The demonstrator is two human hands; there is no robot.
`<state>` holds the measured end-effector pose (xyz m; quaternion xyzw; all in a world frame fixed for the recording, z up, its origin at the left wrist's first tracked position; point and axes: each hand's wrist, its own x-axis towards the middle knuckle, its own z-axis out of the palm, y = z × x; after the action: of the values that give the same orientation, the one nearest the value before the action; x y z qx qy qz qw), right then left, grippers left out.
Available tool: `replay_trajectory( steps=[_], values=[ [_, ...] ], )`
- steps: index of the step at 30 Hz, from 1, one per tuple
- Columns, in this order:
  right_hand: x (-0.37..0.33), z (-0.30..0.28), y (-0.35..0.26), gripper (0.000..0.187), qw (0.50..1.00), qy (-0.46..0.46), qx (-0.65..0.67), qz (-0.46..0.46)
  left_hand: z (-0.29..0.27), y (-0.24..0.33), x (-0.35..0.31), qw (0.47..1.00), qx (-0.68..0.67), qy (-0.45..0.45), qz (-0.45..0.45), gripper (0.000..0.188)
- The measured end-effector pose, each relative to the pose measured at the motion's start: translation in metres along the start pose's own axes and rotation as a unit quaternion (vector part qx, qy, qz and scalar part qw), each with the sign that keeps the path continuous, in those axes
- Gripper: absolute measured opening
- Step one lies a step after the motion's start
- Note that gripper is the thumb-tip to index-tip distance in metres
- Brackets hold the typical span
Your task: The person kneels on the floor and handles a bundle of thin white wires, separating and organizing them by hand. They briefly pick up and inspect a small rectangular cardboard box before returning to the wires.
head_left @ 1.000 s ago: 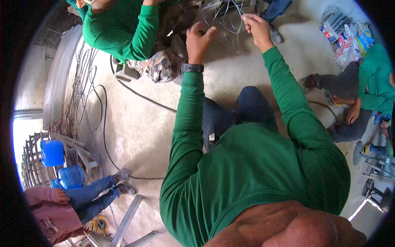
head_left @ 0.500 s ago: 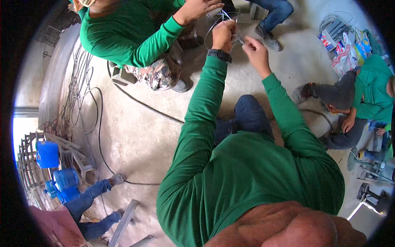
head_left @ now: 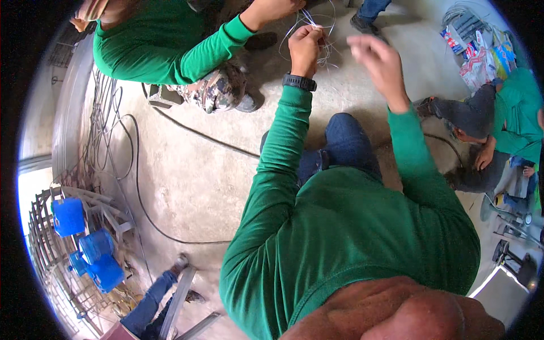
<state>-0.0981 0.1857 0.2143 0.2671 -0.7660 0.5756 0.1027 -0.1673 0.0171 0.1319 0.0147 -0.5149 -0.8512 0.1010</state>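
My left hand (head_left: 306, 48), with a black watch on the wrist, is closed around a bunch of thin white wires (head_left: 323, 22) held up in front of me. My right hand (head_left: 377, 59) is raised beside it, a little apart, fingers spread and slightly blurred, holding nothing. A co-worker in a green long-sleeved shirt (head_left: 153, 42) crouches opposite, and that person's hand (head_left: 272, 8) grips the same wires from above. Both my sleeves are green; my knees in blue jeans (head_left: 340, 147) show below the hands.
Black cables (head_left: 192, 133) run across the concrete floor. Blue water jugs (head_left: 90, 249) sit in a metal rack at lower left. Another person in green (head_left: 510, 124) crouches at right near colourful packets (head_left: 481, 48). A third person's jeans leg and shoe (head_left: 164, 283) are at the bottom.
My hands have risen closer to the camera. My right hand has let go of the wires and swung out to the right with open fingers; my left stays closed on them.
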Motion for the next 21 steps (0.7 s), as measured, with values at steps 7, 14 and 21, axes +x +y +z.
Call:
replay_trajectory(
  steps=[7, 14, 21],
  values=[
    [0.118, 0.039, 0.094, 0.046, 0.977, 0.147, -0.150, -0.023, 0.009, 0.000, -0.002, 0.995, -0.073, 0.054, -0.047, 0.010],
    [0.116, 0.049, 0.124, 0.021, 0.986, 0.069, 0.095, 0.122, -0.011, 0.010, 0.000, 0.988, -0.103, 0.094, -0.065, 0.009],
    [0.090, 0.018, 0.097, 0.020, 0.965, 0.148, 0.153, 0.156, -0.039, -0.011, 0.018, 0.997, -0.059, 0.036, -0.031, 0.011]
  ],
)
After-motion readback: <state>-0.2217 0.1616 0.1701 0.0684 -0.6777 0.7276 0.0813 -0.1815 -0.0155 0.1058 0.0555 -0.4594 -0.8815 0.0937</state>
